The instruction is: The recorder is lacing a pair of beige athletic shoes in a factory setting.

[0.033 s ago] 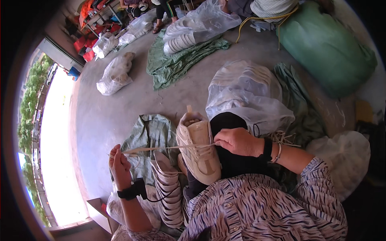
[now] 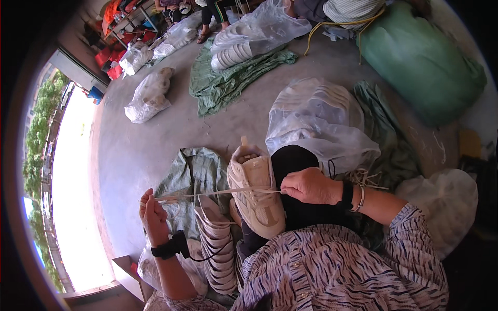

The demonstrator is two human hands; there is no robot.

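A cream sneaker [image 2: 255, 199] rests on my lap with its toe toward me and its tongue up. One pale shoelace [image 2: 220, 192] stretches nearly level across its lacing. My left hand [image 2: 154, 217] pinches the lace out to the left, above a stack of nested shoe pieces [image 2: 217, 251]. Just right of the sneaker, over the black cloth on my leg, my right hand [image 2: 310, 185] pinches the lace's other side. More loose laces [image 2: 365, 179] lie by my right wrist.
Clear plastic bags of shoes [image 2: 319, 116] stand ahead. Green sacking [image 2: 179, 171] lies ahead on the left, and another green sheet [image 2: 207, 90] lies farther off. A large stuffed green sack [image 2: 420, 67] sits at far right. Other people sit at the back. An open doorway [image 2: 78, 192] is at left.
My right hand has shifted slightly right and toward me. The lace now lies at a different slant, and my left hand has barely moved.
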